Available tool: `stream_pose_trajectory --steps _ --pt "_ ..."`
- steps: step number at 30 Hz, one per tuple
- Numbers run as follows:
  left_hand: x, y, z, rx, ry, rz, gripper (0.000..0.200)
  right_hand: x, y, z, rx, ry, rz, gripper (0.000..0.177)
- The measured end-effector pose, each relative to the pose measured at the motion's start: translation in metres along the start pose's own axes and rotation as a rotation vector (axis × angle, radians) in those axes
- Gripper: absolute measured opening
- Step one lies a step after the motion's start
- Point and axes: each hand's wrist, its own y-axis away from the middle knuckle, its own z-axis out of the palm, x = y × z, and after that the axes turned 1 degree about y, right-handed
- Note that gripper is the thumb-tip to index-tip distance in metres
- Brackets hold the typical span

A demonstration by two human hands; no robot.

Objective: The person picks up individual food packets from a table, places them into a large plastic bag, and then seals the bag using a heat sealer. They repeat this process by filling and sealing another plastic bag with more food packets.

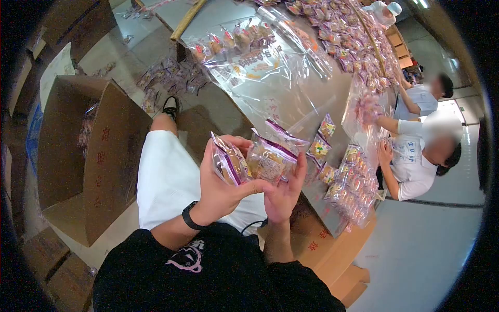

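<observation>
Both hands are together in front of my body, above my lap. My left hand (223,179), with a black band on its wrist, wraps round a clear packet with purple edges (230,160) that holds a brown item. My right hand (285,195) has its fingers around more such packets (270,162), beside the first. The two thumbs meet below the packets. Some single packets with yellow and green print (320,148) lie on the metal table (332,101) just beyond my right hand.
An open cardboard box (112,156) stands at the left. Packets (174,75) lie on the floor behind it. The table bears a printed plastic bag (254,65), a filled bag (353,182) and a long heap of packets (345,39). Co-workers (413,161) are across the table.
</observation>
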Motion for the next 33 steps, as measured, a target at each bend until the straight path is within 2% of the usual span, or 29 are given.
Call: stream_pose_trajectory --steps 1,2,5,6,9,12,15,17,18,19,21,27,29,31,32,33 --pt "0.0 0.0 -0.001 -0.005 -0.013 0.015 0.083 0.002 0.002 0.003 0.006 -0.012 -0.045 0.117" --pt "0.001 0.0 -0.003 -0.03 -0.097 0.059 0.077 0.005 0.005 0.005 0.015 -0.022 -0.092 0.119" --pt "0.002 0.001 -0.009 0.073 0.15 -0.233 0.069 0.017 0.009 0.001 -0.029 0.066 -0.278 0.116" --pt "-0.002 0.0 -0.012 0.037 0.189 -0.272 0.062 0.019 0.009 0.0 -0.055 0.116 -0.347 0.115" --pt "-0.003 -0.002 -0.008 -0.015 0.058 -0.149 0.062 0.01 0.005 0.003 -0.115 0.42 -0.389 0.092" --pt "0.0 0.0 -0.005 -0.015 0.12 -0.26 0.068 0.006 0.005 0.002 -0.1 0.581 -0.402 0.082" --pt "-0.021 0.002 -0.011 -0.153 0.275 -0.074 0.076 0.009 0.001 -0.006 -0.045 0.735 -0.454 0.063" --pt "-0.024 0.007 -0.015 -0.169 0.212 -0.182 0.078 0.017 0.0 0.006 0.052 0.48 -0.514 0.054" --pt "-0.016 0.005 -0.012 -0.168 0.272 -0.252 0.077 0.019 -0.001 0.01 0.098 0.351 -0.543 0.049" --pt "-0.011 0.004 -0.01 -0.167 0.331 -0.323 0.076 0.021 -0.002 0.006 0.09 0.384 -0.543 0.047" --pt "-0.01 0.004 -0.011 -0.243 0.273 -0.311 0.07 0.026 0.001 -0.009 0.075 0.449 -0.542 0.044" --pt "-0.025 0.008 -0.022 -0.335 0.26 -0.317 0.069 0.008 -0.006 -0.024 -0.193 0.745 -0.646 0.057" --pt "-0.026 0.008 -0.025 -0.342 0.277 -0.323 0.073 0.005 -0.008 -0.021 -0.224 0.738 -0.677 0.08" --pt "-0.034 0.01 -0.027 -0.361 0.241 -0.327 0.074 0.004 -0.012 -0.012 -0.247 0.721 -0.814 0.092" --pt "-0.039 0.01 -0.028 -0.372 0.223 -0.319 0.074 0.016 -0.002 -0.022 -0.16 0.85 -0.747 0.101" --pt "-0.041 0.012 -0.029 -0.413 0.127 -0.305 0.075 0.02 -0.001 -0.025 -0.139 0.91 -0.785 0.1"
